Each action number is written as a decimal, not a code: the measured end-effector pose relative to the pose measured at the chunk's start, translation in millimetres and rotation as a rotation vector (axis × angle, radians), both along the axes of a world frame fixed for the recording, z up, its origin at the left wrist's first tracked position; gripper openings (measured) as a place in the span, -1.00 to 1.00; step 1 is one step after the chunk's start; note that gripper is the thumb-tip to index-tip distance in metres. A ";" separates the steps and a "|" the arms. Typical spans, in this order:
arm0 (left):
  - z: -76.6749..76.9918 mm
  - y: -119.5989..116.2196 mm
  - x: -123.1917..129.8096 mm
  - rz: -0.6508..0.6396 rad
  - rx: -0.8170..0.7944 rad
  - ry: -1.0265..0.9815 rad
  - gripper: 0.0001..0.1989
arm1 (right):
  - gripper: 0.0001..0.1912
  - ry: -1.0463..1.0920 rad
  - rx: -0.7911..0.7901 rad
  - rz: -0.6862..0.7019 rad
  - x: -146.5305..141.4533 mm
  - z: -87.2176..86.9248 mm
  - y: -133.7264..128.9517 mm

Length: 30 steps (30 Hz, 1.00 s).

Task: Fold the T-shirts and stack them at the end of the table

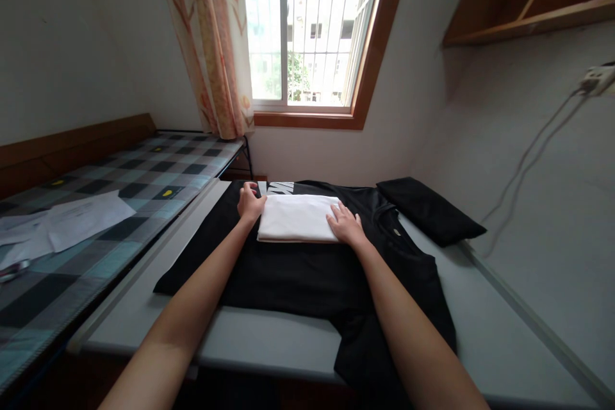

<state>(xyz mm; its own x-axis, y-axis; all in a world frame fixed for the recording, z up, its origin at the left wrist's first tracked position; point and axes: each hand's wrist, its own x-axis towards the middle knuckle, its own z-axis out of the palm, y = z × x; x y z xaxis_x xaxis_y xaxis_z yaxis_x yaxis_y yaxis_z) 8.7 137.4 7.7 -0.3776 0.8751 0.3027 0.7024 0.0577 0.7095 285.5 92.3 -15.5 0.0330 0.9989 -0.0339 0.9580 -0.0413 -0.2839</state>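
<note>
A white, flat rectangular bundle that looks like folded cloth (295,221) lies on a black T-shirt (288,275). The T-shirt is spread out on a pale table, its neckline to the right and white lettering along the far side. At the bundle's left edge is my left hand (250,204), thumb against the edge and the other fingers bent and apart over the black fabric. My right hand (346,224) rests on the bundle's right end, fingers stretched out flat. One sleeve of the T-shirt hangs over the table's near edge.
A folded black cloth (427,211) sits at the table's (273,333) far right, by the wall. On the left stands a bed with a checked mattress (192,157) and loose papers (86,224). A curtain (216,45) hangs beside the window. Cables (533,147) run down the right wall.
</note>
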 end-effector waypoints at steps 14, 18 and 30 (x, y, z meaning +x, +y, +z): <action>-21.5 -30.1 65.9 -0.661 -0.168 0.683 -0.32 | -0.37 -0.007 0.010 -0.013 -2.5 4.6 -4.9; -20.5 -31.2 66.5 -0.651 -0.187 0.719 -0.26 | -0.39 -0.117 0.108 -0.015 -11.7 11.4 -13.0; -24.6 -23.8 60.8 -0.572 -0.220 0.702 -0.12 | -0.19 -0.082 -0.078 0.072 -19.8 8.3 -6.0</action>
<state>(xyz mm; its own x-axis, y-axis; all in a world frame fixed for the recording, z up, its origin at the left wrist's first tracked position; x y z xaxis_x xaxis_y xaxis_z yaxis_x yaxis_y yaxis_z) 69.5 113.7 -16.9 0.3354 0.9364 0.1036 0.9295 -0.3468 0.1253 265.7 86.3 -7.1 -0.0326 0.9932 -0.1118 0.9790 0.0093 -0.2034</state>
